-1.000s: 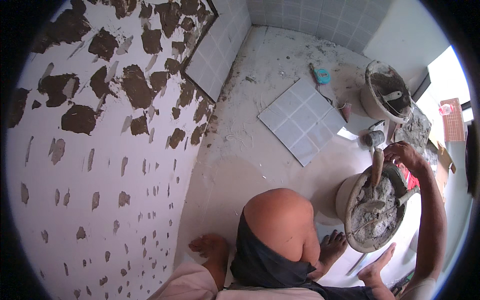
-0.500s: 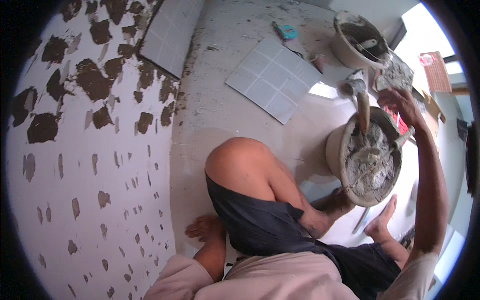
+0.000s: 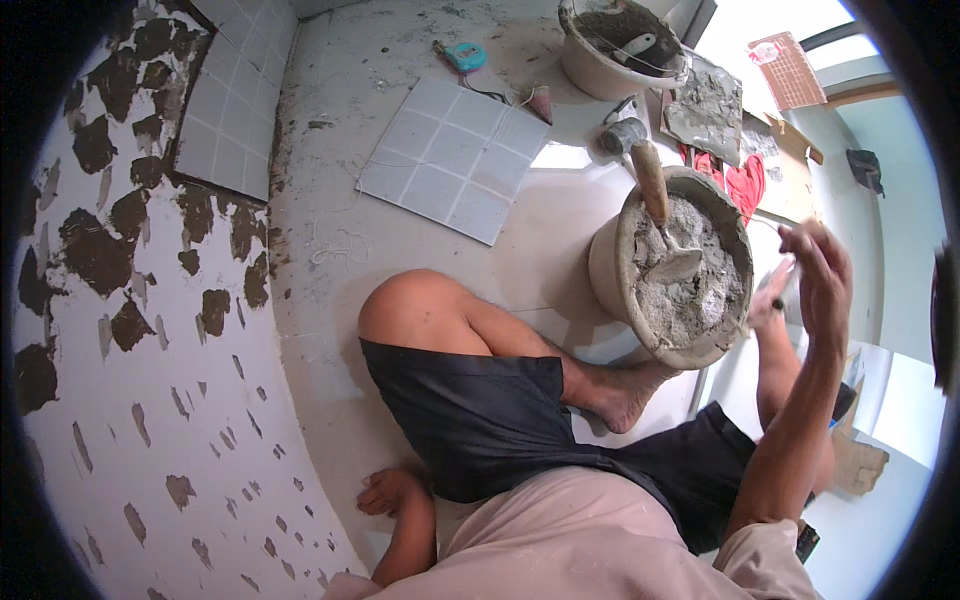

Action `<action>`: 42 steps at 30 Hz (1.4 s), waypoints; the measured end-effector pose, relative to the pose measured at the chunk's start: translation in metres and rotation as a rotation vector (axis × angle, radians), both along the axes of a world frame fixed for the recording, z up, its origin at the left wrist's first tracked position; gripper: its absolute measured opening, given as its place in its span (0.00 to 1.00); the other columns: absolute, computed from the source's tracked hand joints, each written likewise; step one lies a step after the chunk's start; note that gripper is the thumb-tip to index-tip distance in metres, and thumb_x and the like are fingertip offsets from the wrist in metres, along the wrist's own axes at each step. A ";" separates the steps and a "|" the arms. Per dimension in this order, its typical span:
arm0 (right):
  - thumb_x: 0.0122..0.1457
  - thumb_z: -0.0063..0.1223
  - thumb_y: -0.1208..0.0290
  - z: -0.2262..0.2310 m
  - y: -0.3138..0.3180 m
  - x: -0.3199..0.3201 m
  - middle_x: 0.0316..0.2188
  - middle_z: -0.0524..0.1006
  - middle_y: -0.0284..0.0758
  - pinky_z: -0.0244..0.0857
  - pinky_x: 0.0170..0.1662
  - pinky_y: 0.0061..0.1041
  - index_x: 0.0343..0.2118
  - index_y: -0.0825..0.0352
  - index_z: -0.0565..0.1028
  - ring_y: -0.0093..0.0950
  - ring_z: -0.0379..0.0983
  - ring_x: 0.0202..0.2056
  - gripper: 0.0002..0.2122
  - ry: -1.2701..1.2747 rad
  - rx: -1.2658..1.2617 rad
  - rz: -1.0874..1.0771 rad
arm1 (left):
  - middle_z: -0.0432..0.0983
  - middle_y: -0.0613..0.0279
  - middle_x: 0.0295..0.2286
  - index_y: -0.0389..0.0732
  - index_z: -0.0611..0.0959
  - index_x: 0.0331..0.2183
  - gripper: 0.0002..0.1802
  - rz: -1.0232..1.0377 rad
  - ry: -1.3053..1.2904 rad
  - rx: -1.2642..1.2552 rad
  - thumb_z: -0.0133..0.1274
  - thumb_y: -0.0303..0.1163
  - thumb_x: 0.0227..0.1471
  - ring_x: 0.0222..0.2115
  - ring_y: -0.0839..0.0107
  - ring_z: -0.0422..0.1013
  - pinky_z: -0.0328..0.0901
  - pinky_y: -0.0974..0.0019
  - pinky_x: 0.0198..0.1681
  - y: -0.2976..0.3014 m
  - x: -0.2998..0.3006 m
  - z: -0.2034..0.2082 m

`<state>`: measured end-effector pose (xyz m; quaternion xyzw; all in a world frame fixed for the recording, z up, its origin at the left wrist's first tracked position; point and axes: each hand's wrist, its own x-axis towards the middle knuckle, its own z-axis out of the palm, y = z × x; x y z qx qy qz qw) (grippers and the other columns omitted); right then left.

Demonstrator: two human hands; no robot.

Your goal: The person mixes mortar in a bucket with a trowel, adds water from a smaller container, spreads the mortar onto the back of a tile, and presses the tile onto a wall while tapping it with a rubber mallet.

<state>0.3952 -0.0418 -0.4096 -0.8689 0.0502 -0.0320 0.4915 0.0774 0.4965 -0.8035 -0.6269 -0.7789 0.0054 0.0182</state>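
A wide bucket of grey mortar [image 3: 627, 262] stands before my bent legs. In it a trowel [image 3: 652, 185] leans, wooden handle up and blade resting on the mix. Raised beyond the bucket's right rim is my right hand [image 3: 822, 268], with its fingers curled in. A thin blurred shape shows by its fingertips, over my right foot; I cannot make out what it is. My left hand [image 3: 388, 490] lies low beside my thigh, near the floor and the wall, fingers loosely apart and holding nothing.
A grey square-patterned tile [image 3: 450, 160] lies on the floor; another tile [image 3: 228, 105] is on the mortar-daubed left wall [image 3: 150, 420]. A second bucket [image 3: 590, 70], mallet [image 3: 625, 136], tape measure [image 3: 464, 56], plumb bob [image 3: 540, 103], mortar-smeared board [image 3: 703, 108] and red cloth [image 3: 745, 185] lie beyond.
The view has shifted, so the room's things sit further left. My right hand has come down and nearer, beside the bucket. The handle that lay over the bucket's right rim no longer shows there.
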 end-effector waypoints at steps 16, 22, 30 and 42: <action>0.64 0.58 0.70 -0.034 -0.081 0.058 0.28 0.79 0.33 0.67 0.36 0.23 0.39 0.76 0.79 0.17 0.70 0.30 0.11 0.234 -0.545 -0.025 | 0.75 0.51 0.50 0.34 0.79 0.47 0.17 -0.838 -1.569 -0.778 0.51 0.37 0.64 0.55 0.63 0.69 0.63 0.56 0.59 -0.114 0.356 0.261; 0.62 0.60 0.72 -0.026 -0.021 0.079 0.31 0.82 0.36 0.71 0.41 0.26 0.42 0.71 0.82 0.21 0.76 0.36 0.09 0.263 -0.357 0.048 | 0.79 0.56 0.39 0.36 0.80 0.40 0.12 -1.018 -1.543 -1.278 0.51 0.37 0.65 0.42 0.66 0.76 0.69 0.61 0.48 -0.234 0.478 0.208; 0.54 0.67 0.67 -0.019 0.061 0.085 0.57 0.67 0.44 0.70 0.52 0.38 0.66 0.51 0.64 0.43 0.72 0.52 0.35 0.044 -0.527 0.489 | 0.80 0.65 0.32 0.37 0.82 0.35 0.11 -1.207 -1.176 -1.607 0.49 0.33 0.66 0.34 0.77 0.74 0.69 0.70 0.39 -0.274 0.485 0.137; 0.59 0.56 0.74 -0.019 0.083 0.091 0.40 0.69 0.41 0.68 0.40 0.43 0.45 0.66 0.67 0.42 0.76 0.40 0.14 0.013 -0.765 0.683 | 0.80 0.67 0.30 0.37 0.84 0.35 0.14 -1.412 -0.936 -1.761 0.52 0.37 0.64 0.29 0.80 0.73 0.67 0.72 0.35 -0.265 0.486 0.133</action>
